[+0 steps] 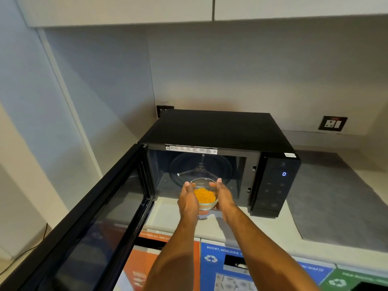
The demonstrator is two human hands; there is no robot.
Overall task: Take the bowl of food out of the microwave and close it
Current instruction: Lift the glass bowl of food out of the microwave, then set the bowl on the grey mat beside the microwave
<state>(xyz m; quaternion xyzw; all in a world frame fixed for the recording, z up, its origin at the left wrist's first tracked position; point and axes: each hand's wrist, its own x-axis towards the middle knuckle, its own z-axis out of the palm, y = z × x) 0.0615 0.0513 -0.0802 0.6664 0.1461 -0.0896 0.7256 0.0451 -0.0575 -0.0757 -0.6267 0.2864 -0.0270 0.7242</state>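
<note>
A clear glass bowl (204,182) holding orange food (204,195) hangs in front of the black microwave (212,128), just outside its mouth and above the counter. My left hand (188,199) grips the bowl's left side and my right hand (223,195) grips its right side. The microwave door (88,217) stands swung wide to the left. Inside, the glass turntable (189,164) is bare. The control panel (277,185) on the right shows a lit digit.
The pale counter (262,225) carries a grey mat (336,206) to the microwave's right. Wall sockets (332,123) sit behind. Below the counter edge are orange, blue and green recycling bins (220,267). Overhead cabinets (126,9) hang above.
</note>
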